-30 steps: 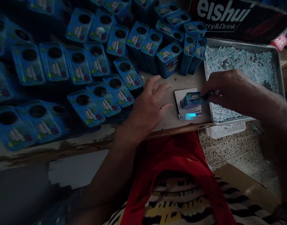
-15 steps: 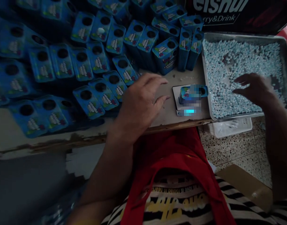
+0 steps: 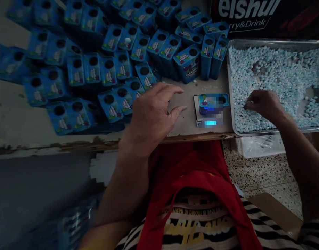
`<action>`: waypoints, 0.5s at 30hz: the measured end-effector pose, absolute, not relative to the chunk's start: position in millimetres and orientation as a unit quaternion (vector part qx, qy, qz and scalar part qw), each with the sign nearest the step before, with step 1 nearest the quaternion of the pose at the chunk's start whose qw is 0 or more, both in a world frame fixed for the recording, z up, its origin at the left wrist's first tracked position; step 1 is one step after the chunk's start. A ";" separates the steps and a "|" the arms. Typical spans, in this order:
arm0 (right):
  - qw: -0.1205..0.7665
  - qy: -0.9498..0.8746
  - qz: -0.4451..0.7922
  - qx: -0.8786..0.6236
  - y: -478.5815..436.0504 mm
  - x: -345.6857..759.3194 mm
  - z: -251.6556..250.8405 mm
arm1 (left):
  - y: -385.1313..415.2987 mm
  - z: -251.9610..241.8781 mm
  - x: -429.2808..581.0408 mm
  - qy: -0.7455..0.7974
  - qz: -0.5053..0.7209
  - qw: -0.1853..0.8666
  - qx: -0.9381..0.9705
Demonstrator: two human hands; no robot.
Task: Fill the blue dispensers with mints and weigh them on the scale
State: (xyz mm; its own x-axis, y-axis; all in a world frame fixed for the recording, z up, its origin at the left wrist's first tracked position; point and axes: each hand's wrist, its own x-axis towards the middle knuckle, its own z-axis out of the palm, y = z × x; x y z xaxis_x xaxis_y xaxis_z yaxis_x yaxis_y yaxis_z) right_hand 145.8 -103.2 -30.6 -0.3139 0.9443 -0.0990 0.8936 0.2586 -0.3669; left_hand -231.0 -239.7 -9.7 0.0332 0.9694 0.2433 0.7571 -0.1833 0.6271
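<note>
One blue candy box lies on a small white scale near the table's front edge. My left hand rests palm down on the table just left of the scale, fingers spread, holding nothing. My right hand is down in the metal tray of small pale blue candies, fingers curled together in the candies. What they pinch is hidden.
Many blue boxes with round holes lie and stand across the table's left and back. A dark carton with white lettering stands behind the tray. A white basket and a cardboard box are on the speckled floor.
My right hand let go of the box on the scale, moved right into the tray, and its fingers have curled into the candies. The left hand stayed put.
</note>
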 end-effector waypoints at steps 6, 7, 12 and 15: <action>0.171 -0.713 0.308 -0.607 -105.7 157.5 -19.8 | -239.7 -5.3 -223.6 0.628 0.315 0.194 0.684; 0.171 -0.707 0.309 -0.613 -107.0 157.2 -19.7 | -238.3 -4.6 -221.4 0.627 0.315 0.196 0.685; 0.194 -0.702 0.285 -0.624 -109.7 153.1 -19.0 | -231.5 -4.6 -208.6 0.613 0.320 0.202 0.694; 0.213 -0.702 0.325 -0.597 -112.2 147.9 -10.6 | -230.3 -8.3 -200.8 0.609 0.317 0.204 0.697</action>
State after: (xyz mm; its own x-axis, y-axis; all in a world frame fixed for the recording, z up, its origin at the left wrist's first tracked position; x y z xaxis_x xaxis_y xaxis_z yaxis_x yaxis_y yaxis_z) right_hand 147.9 -112.2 -10.6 -0.1968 0.9764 -0.0887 0.6988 0.0763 -0.7113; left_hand -200.8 -230.3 -8.3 0.0561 0.9796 0.1928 0.7204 -0.1734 0.6716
